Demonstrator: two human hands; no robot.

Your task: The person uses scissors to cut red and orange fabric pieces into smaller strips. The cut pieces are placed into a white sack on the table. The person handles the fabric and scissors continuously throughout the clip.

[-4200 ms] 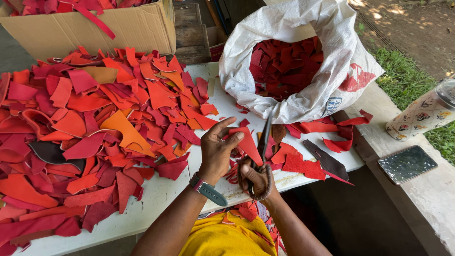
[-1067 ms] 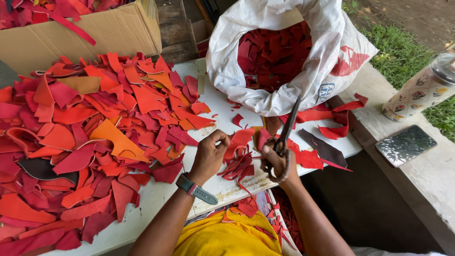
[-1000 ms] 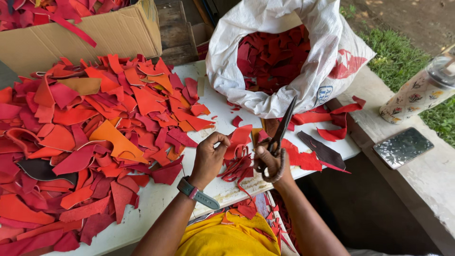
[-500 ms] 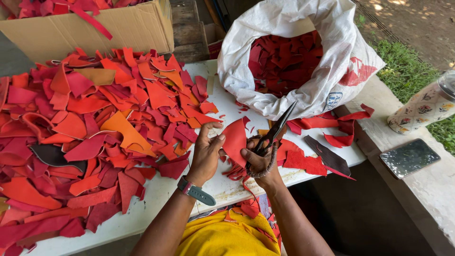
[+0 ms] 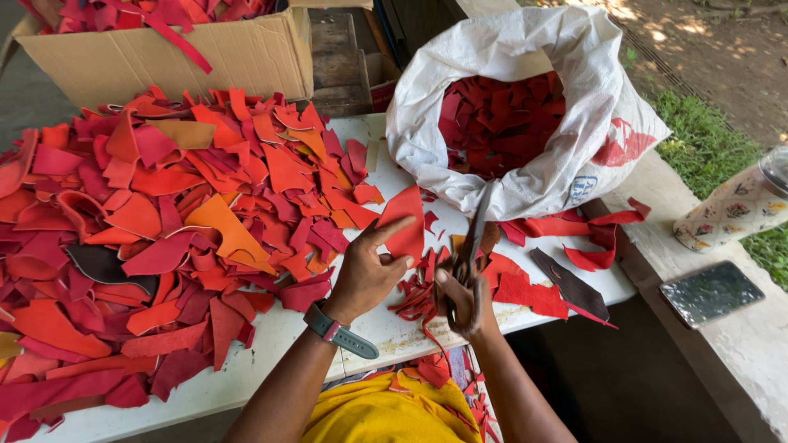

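The left hand's grip (image 5: pixel 367 275) pinches a red leather scrap (image 5: pixel 404 230) upright over the white table (image 5: pixel 386 332), just left of the scissors (image 5: pixel 469 250) clasped in the right hand (image 5: pixel 464 299), blades pointing toward the white sack (image 5: pixel 533 176).

1. the scissors (image 5: pixel 469 250) handles are buried inside the right grip (image 5: pixel 461 297).
2. up and left of the left grip (image 5: pixel 367 275), the cardboard box (image 5: pixel 189 57) is cut off by the top edge.
3. far right of the right grip, the patterned bottle (image 5: pixel 735 209) runs off the frame.
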